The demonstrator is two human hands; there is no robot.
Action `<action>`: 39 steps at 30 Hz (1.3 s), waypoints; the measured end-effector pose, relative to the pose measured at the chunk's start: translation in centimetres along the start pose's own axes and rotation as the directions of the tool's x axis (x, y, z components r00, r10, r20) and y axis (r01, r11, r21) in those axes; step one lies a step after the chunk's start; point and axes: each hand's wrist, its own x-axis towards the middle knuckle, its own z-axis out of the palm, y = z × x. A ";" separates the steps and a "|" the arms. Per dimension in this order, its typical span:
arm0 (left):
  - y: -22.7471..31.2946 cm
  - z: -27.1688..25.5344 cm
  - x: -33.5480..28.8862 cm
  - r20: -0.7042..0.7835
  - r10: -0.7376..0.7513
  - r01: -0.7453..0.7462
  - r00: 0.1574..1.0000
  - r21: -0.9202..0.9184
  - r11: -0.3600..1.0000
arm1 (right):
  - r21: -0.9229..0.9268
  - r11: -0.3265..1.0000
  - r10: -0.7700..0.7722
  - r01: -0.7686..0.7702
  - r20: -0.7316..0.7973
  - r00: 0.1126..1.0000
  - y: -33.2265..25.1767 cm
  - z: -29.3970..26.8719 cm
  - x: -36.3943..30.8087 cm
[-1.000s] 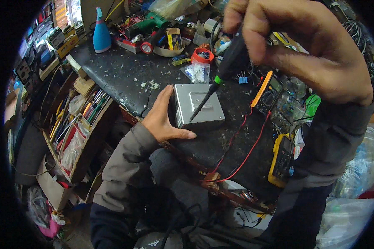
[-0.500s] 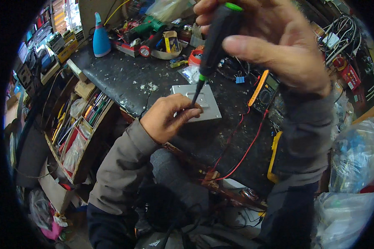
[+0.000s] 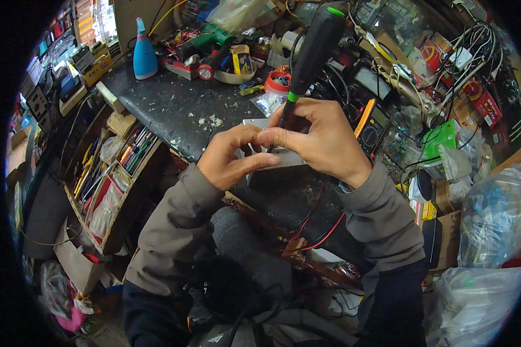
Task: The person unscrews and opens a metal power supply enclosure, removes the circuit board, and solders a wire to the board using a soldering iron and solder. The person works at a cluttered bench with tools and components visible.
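Note:
A large screwdriver (image 3: 315,52) with a black handle and green rings stands tilted, its handle up and to the right. My right hand (image 3: 330,139) pinches its thin shaft just below the handle. Curled around the lower end of the shaft is my left hand (image 3: 228,153), its fingertips touching those of my right. Whatever the left fingers hold there is hidden. Beneath both hands lies a flat light-grey box (image 3: 289,158) on the dark bench, mostly covered by the fingers. The screwdriver's tip cannot be made out clearly.
To the right lies a multimeter (image 3: 373,124) with an orange edge, its red lead (image 3: 330,232) running to the bench's front edge. A blue spray bottle (image 3: 145,55) stands far left. A drawer of pens (image 3: 138,151) juts out left. Cables (image 3: 474,52) pile up at right.
My right hand has come down from the screwdriver's handle to its shaft, beside my left hand. The handle has shifted slightly right, and the grey box is now more covered.

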 end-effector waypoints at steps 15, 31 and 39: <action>0.2 -0.5 0.0 0.183 0.037 -0.055 0.982 0.093 0.994 | 0.385 0.918 0.059 -0.096 0.107 0.992 0.2 -0.4 -0.2; 0.8 0.2 -1.0 -0.006 -0.017 0.018 1.000 0.271 0.962 | 0.279 0.960 0.013 -0.036 0.082 0.997 0.0 -0.7 -0.2; 0.0 0.4 -1.7 -0.013 -0.094 0.094 0.996 0.220 0.971 | 0.333 0.943 -0.008 0.013 -0.019 1.000 0.2 0.4 0.4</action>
